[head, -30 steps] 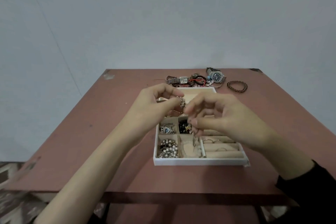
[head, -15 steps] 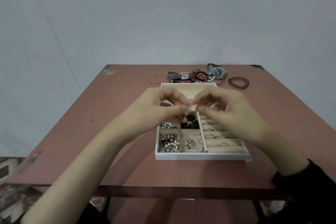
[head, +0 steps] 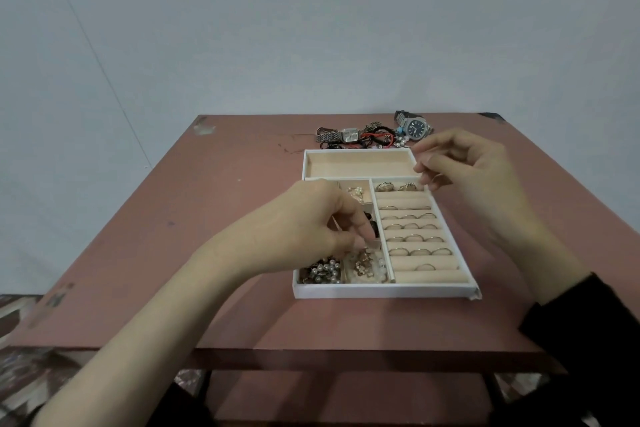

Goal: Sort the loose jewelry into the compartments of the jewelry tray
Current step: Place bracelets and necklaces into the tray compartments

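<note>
Tray (head: pixel 381 289): matt white shell, corner scuffed. Lining (head: pixel 360 165): beige, soft, velvet-like nap, no shine. Rings (head: pixel 412 238): thin polished metal. Beads (head: pixel 325 270): glossy, pearl-like. Watch (head: pixel 415 126): brushed steel, dark glossy dial. Cords (head: pixel 381 137): red and black fibre, matt. Worktop (head: pixel 207 218): matt reddish-brown coating, scratched, chipped at the far corners. Sleeve (head: pixel 595 340): black cloth.

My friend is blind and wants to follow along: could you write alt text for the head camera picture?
A person's left hand reaches into the left compartments of a white jewelry tray on a reddish table, while the right hand hovers, fingers curled, over its far right corner. Rings sit in padded rows; watches lie loose behind the tray.
</note>
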`<state>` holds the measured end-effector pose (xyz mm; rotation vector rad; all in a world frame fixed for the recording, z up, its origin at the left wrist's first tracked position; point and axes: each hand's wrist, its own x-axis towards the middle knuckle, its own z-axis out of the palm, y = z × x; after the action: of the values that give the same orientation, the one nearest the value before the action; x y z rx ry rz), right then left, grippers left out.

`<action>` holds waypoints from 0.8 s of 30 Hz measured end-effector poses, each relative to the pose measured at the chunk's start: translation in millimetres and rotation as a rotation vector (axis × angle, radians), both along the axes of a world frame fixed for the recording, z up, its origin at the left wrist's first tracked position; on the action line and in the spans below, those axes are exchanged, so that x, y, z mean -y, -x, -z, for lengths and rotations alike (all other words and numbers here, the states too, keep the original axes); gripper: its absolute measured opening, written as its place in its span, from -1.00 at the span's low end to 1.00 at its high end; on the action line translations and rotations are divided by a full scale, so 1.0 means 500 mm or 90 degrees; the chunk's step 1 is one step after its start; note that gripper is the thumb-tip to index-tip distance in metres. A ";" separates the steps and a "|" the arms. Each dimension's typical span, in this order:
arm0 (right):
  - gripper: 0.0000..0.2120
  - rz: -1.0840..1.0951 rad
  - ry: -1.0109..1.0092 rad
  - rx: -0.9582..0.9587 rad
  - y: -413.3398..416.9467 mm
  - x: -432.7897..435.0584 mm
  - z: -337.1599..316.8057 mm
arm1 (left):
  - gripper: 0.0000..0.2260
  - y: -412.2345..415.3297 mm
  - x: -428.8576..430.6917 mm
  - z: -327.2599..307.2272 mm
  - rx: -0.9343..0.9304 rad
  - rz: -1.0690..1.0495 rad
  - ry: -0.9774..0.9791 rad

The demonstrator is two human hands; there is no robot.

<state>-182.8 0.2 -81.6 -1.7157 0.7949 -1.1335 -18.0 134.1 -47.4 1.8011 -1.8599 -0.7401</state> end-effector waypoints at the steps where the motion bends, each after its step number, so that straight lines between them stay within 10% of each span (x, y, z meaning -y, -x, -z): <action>1: -0.82 0.000 0.001 0.000 0.001 0.000 -0.001 | -0.88 0.000 0.001 -0.002 0.016 0.006 -0.004; 13: -0.77 0.090 0.020 -0.037 0.057 0.057 -0.025 | -0.90 -0.011 0.053 -0.015 -0.038 -0.029 0.078; 24: -0.78 0.231 0.196 -0.471 0.039 0.205 0.024 | -0.86 0.008 0.241 0.002 -0.099 -0.161 0.146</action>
<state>-202.5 -102.1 -93.7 -2.3618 1.4893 -0.8639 -22.2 13.8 -48.2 1.7351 -1.5146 -0.5335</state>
